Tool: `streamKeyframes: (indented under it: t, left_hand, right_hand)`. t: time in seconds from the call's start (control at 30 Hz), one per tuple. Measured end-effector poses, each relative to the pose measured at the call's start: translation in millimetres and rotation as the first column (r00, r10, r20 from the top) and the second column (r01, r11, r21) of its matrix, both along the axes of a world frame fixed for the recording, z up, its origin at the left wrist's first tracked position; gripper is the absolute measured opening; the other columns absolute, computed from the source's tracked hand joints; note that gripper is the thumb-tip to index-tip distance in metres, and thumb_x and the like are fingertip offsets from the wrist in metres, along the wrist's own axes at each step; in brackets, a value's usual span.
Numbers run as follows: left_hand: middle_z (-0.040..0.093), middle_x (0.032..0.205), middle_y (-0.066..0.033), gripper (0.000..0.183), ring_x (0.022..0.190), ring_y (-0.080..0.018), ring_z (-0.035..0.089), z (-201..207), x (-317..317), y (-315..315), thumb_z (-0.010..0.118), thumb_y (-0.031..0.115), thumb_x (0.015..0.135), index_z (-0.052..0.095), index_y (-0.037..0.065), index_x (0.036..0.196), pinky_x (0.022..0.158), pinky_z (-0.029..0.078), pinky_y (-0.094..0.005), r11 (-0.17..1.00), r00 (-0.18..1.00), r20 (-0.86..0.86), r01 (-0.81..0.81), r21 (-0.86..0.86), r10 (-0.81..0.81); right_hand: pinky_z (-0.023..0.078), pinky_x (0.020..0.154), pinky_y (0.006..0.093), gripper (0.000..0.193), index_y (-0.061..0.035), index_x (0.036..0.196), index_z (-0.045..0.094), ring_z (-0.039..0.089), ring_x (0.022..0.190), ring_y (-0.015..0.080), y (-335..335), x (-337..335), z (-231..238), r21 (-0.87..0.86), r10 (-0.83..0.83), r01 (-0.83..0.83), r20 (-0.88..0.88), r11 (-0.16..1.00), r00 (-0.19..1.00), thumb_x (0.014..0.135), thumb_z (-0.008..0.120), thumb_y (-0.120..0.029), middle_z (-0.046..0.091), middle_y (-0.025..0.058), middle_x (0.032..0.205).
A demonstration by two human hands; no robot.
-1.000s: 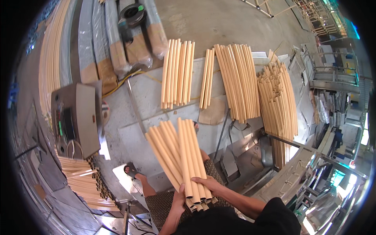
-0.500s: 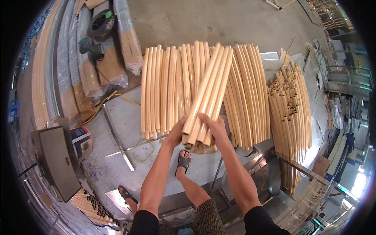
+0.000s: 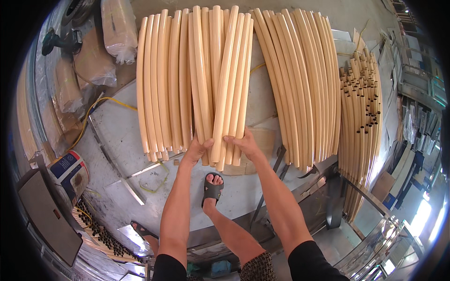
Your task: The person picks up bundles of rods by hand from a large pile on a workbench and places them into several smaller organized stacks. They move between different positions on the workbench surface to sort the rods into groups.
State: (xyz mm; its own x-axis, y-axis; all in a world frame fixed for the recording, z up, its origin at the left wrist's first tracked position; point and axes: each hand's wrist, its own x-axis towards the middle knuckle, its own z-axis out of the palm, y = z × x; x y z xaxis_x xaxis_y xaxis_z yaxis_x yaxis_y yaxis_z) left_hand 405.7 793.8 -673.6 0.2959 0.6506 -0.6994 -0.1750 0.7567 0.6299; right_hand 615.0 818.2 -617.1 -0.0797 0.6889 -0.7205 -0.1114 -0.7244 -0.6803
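Both my hands grip the near ends of a bundle of long, glossy tan tubes (image 3: 233, 84). My left hand (image 3: 198, 150) is closed on the bundle's left side, thumb on top. On its right side my right hand (image 3: 244, 143) is closed too, its thumb pressing the upper tubes. The fingers underneath are partly hidden. The bundle lies lengthwise against the right side of a row of similar tubes (image 3: 161, 84). A gap separates it from a second stack of tubes (image 3: 304, 89) to the right.
Farther right, more tubes (image 3: 361, 103) show dark hollow ends. A cordless drill (image 3: 61, 42) rests on wrapped packages at upper left. Below are a yellow cable (image 3: 115, 99), a metal bar (image 3: 112, 159) and a bucket (image 3: 70, 171). My sandaled foot (image 3: 213, 189) stands near the tubes.
The bundle has come down from its raised, slanted hold onto the left row and is straighter. My hands stay closed on its near end. The view has shifted, bringing the stacks nearer.
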Motion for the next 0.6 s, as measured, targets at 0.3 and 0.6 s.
streamKeyframes:
  t: [0.3,0.6]
  left_hand:
    - [0.047,0.135,-0.0242,0.093,0.120,-0.0371,0.051,43.2,17.6,20.1,0.074,0.010,0.069,0.022,-0.001,0.146,0.101,0.043,-0.0391,0.960,0.777,-0.629,0.183,0.213,-0.008]
    - [0.019,0.153,-0.0284,0.104,0.141,-0.0424,0.022,31.3,-3.9,24.7,0.069,0.001,0.069,0.004,-0.001,0.151,0.113,0.027,-0.0470,0.874,0.397,-0.915,0.467,0.137,-0.069]
  right_hand:
    - [0.051,0.087,0.0397,0.077,-0.0004,0.142,0.034,0.064,0.103,0.0307,-18.2,41.2,-51.1,0.000,0.170,-0.210,0.592,0.978,0.788,0.076,0.073,-0.012,0.064,0.0219,0.112]
    - [0.045,0.097,0.0466,0.077,-0.0097,0.151,0.022,0.054,0.115,0.0454,-15.1,89.1,-58.7,-0.209,0.352,-0.335,0.817,0.919,0.457,0.084,0.061,-0.012,0.053,0.0303,0.127]
